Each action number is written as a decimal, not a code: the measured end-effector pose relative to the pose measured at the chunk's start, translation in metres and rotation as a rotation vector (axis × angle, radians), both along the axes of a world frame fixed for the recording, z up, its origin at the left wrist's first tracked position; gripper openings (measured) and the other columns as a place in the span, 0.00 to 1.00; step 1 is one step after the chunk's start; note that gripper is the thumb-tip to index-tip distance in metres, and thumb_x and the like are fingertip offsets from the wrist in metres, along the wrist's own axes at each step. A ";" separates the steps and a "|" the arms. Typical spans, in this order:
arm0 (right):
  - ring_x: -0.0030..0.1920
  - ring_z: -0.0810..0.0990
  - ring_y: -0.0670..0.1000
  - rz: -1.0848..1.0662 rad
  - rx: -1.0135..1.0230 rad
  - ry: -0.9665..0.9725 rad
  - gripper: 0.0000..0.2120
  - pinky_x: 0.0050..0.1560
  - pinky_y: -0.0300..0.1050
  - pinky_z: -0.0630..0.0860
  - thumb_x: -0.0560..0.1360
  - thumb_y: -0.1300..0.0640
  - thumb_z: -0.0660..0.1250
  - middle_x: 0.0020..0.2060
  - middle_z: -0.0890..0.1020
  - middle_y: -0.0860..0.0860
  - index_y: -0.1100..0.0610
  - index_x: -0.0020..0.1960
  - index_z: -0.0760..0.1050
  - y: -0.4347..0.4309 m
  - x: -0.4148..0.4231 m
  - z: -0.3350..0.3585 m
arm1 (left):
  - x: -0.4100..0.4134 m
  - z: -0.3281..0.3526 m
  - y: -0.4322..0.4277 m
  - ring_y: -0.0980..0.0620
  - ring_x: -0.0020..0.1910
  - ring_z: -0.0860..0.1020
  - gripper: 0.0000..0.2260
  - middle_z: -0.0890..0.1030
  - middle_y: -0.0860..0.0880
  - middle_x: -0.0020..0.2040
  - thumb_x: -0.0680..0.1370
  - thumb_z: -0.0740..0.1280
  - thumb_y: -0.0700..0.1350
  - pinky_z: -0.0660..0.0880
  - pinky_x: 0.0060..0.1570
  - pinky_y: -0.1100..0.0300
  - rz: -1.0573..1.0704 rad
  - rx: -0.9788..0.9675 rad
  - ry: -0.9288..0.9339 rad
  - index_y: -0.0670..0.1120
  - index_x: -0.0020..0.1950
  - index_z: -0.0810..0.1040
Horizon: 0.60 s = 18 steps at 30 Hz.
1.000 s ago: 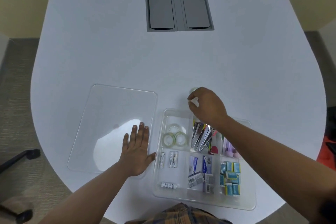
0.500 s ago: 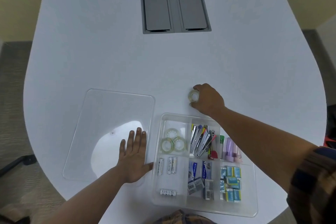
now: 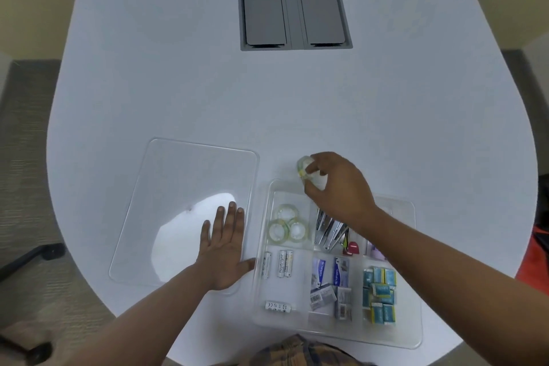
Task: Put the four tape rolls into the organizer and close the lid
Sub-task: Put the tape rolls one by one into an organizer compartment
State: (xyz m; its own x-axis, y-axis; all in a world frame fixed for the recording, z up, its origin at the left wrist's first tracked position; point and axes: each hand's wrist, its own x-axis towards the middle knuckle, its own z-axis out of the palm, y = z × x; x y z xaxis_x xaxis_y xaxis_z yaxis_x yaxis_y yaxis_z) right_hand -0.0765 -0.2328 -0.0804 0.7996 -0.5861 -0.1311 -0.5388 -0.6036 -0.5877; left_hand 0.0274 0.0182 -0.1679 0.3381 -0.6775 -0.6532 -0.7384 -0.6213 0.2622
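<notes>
The right hand's grip [image 3: 335, 184], apparently pinching the fourth tape roll [image 3: 303, 169], has lifted it toward the organizer [image 3: 261, 246].

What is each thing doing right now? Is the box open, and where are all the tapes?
Organizer: open, lid off.
Lid: flat on the table, left of the organizer.
Left hand: open, palm down on the lid.
Right hand: shut on the fourth tape roll.
Fourth tape roll: held above the organizer's far edge.
Three tape rolls: lying in the far-left compartment.
</notes>
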 end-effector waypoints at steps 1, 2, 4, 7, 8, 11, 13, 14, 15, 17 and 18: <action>0.54 0.78 0.51 0.028 -0.005 0.016 0.10 0.54 0.44 0.74 0.70 0.52 0.71 0.60 0.79 0.48 0.52 0.51 0.80 0.008 -0.005 0.001 | 0.000 0.000 0.000 0.49 0.67 0.18 0.47 0.16 0.50 0.67 0.75 0.54 0.68 0.25 0.67 0.46 0.000 0.001 0.001 0.48 0.67 0.18; 0.56 0.77 0.51 0.054 -0.011 0.034 0.10 0.55 0.44 0.74 0.71 0.52 0.71 0.62 0.79 0.48 0.52 0.51 0.81 0.016 -0.010 0.001 | -0.001 0.001 0.000 0.48 0.67 0.18 0.47 0.16 0.50 0.68 0.75 0.55 0.68 0.25 0.67 0.46 0.002 -0.003 0.001 0.48 0.67 0.18; 0.59 0.75 0.51 0.106 -0.023 0.069 0.10 0.53 0.44 0.73 0.72 0.53 0.70 0.63 0.78 0.47 0.51 0.52 0.81 0.029 -0.018 -0.002 | -0.001 0.001 0.000 0.48 0.67 0.18 0.47 0.17 0.50 0.68 0.75 0.55 0.68 0.26 0.67 0.46 0.007 -0.011 0.004 0.47 0.68 0.19; 0.60 0.74 0.52 0.184 -0.090 0.115 0.10 0.50 0.45 0.75 0.72 0.53 0.69 0.63 0.78 0.48 0.52 0.52 0.82 0.044 -0.025 -0.009 | 0.000 0.001 0.001 0.47 0.68 0.19 0.47 0.18 0.49 0.69 0.75 0.55 0.68 0.26 0.68 0.45 0.006 -0.019 0.009 0.47 0.68 0.20; 0.59 0.74 0.52 0.202 -0.128 0.130 0.10 0.50 0.47 0.75 0.72 0.53 0.69 0.63 0.78 0.48 0.52 0.52 0.82 0.048 -0.026 -0.012 | 0.000 0.000 0.001 0.47 0.68 0.19 0.47 0.18 0.49 0.69 0.75 0.55 0.68 0.27 0.68 0.45 0.008 -0.023 0.008 0.47 0.69 0.20; 0.57 0.74 0.53 0.216 -0.192 0.179 0.09 0.47 0.49 0.76 0.71 0.53 0.69 0.59 0.78 0.49 0.53 0.51 0.82 0.056 -0.026 -0.019 | 0.000 -0.003 0.002 0.48 0.68 0.19 0.47 0.18 0.50 0.69 0.75 0.55 0.68 0.27 0.68 0.45 0.008 -0.030 0.002 0.48 0.69 0.20; 0.54 0.74 0.54 0.209 -0.223 0.213 0.09 0.44 0.48 0.75 0.71 0.55 0.69 0.53 0.78 0.50 0.53 0.50 0.82 0.059 -0.025 -0.022 | 0.000 -0.006 0.003 0.49 0.67 0.18 0.47 0.17 0.51 0.68 0.75 0.54 0.69 0.26 0.68 0.45 0.006 -0.038 0.004 0.49 0.68 0.19; 0.52 0.75 0.55 0.206 -0.236 0.229 0.08 0.43 0.48 0.74 0.72 0.56 0.69 0.51 0.78 0.50 0.54 0.50 0.82 0.059 -0.024 -0.023 | 0.000 -0.007 0.004 0.49 0.67 0.18 0.47 0.17 0.52 0.68 0.74 0.54 0.69 0.26 0.68 0.45 0.005 -0.043 0.004 0.49 0.68 0.19; 0.51 0.74 0.55 0.205 -0.245 0.242 0.08 0.43 0.48 0.75 0.72 0.56 0.69 0.50 0.78 0.51 0.54 0.50 0.82 0.060 -0.024 -0.024 | 0.000 -0.008 0.004 0.49 0.67 0.18 0.47 0.17 0.52 0.68 0.74 0.53 0.69 0.26 0.68 0.45 0.004 -0.048 0.001 0.49 0.67 0.18; 0.51 0.74 0.55 0.207 -0.243 0.255 0.10 0.44 0.49 0.75 0.73 0.55 0.67 0.49 0.77 0.51 0.55 0.53 0.81 0.062 -0.024 -0.023 | 0.000 -0.009 0.004 0.49 0.67 0.18 0.47 0.17 0.52 0.68 0.74 0.54 0.69 0.27 0.68 0.45 0.007 -0.061 -0.002 0.49 0.68 0.19; 0.51 0.74 0.55 0.200 -0.232 0.249 0.11 0.45 0.50 0.76 0.73 0.55 0.67 0.50 0.77 0.51 0.55 0.54 0.81 0.064 -0.024 -0.022 | 0.000 -0.009 0.004 0.49 0.68 0.19 0.47 0.18 0.51 0.69 0.74 0.54 0.69 0.27 0.69 0.45 0.012 -0.069 -0.003 0.49 0.68 0.19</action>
